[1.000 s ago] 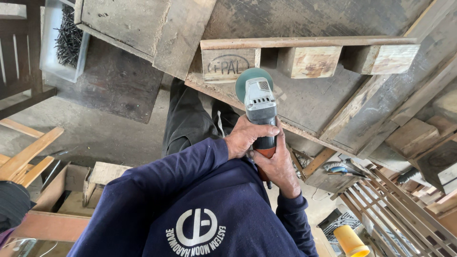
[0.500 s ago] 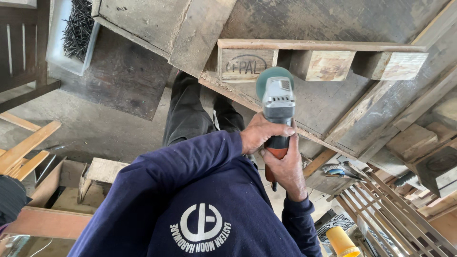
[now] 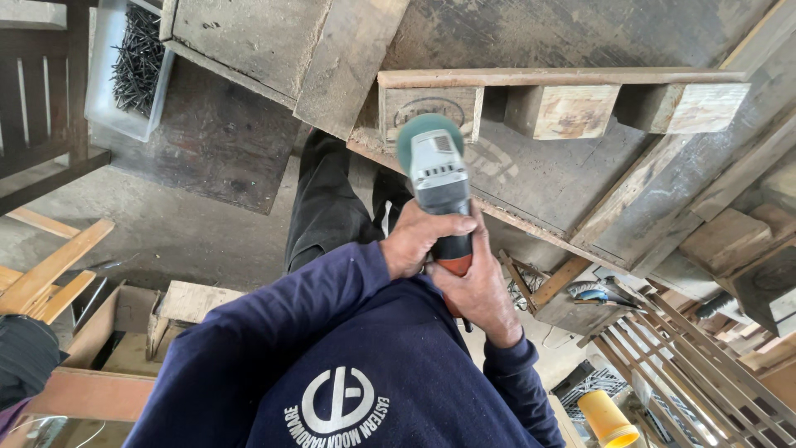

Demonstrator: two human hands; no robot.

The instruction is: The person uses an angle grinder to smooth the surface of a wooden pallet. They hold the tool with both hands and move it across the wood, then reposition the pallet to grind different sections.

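gripping grinder [image 3: 439, 187] with both hands: left hand [image 3: 423, 241] high on body, right hand [image 3: 477, 286] at rear. long axis points up-frame, disc toward pallet block [image 3: 429, 108], just short.

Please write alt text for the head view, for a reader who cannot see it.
The left hand and right hand grip a grinder close to a wooden pallet. A tray of nails lies at upper left.

tray of dark nails [image 3: 133, 66] | cardboard box [image 3: 124, 332] | yellow cup [image 3: 607, 419] | loose wooden slats [image 3: 46, 274]
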